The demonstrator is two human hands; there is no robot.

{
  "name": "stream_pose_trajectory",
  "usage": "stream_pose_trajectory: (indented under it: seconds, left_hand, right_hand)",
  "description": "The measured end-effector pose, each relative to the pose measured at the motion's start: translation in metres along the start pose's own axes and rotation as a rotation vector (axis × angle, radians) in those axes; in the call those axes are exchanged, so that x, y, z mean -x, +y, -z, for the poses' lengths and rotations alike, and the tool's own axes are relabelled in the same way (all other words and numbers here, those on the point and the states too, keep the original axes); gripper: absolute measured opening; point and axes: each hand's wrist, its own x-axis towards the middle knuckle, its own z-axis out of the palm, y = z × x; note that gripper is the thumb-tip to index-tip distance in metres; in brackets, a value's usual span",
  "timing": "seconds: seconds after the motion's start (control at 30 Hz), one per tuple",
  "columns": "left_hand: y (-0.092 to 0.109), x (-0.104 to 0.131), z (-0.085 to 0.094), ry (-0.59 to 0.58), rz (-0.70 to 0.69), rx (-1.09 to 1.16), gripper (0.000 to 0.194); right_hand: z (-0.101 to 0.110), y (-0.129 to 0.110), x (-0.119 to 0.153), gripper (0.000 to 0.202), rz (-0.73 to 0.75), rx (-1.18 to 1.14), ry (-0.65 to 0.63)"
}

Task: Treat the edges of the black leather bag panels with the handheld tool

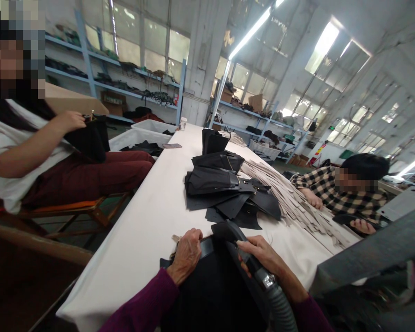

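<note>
Near the table's front edge lies a large black fabric piece (214,286) with a smooth dark strip along its top. My left hand (186,253) has its fingers closed on the piece's upper left edge, beside a small metal clasp (175,238). My right hand (263,256) is wrapped round a black nozzle (228,232) with a ribbed grey hose (280,306). The nozzle's flat tip lies over the top edge of the black piece, right of my left hand. Just beyond are stacked black pieces (210,182) with metal eyelets.
Beige strips (280,189) run along the right of the white table (131,244). A phone (172,145) lies at the far left edge. One person sits left holding black fabric (93,138); another, in a checked shirt (328,184), is at the right, near a metal beam (373,244).
</note>
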Motion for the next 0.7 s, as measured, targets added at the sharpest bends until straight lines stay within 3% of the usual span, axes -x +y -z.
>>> stream_pose_trajectory:
  seconds: [0.17,0.4,0.6,0.7]
  left_hand:
    - [-0.002,0.0,0.0,-0.008,0.003,-0.008,0.025]
    - [0.001,-0.006,0.0,-0.087,-0.083,-0.01,0.028]
    - [0.019,-0.048,0.002,-0.337,-0.492,-0.055,0.033]
    - [0.027,-0.069,0.002,-0.46,-0.627,-0.029,0.022]
  right_hand:
    - [-0.003,-0.008,-0.006,0.037,0.017,-0.001,-0.033]
    - [0.009,-0.005,0.055,0.04,0.032,-0.012,0.177]
    - [0.005,0.032,0.12,0.045,-0.055,0.004,0.3]
    - [-0.001,0.049,0.15,0.043,-0.08,0.115,0.493]
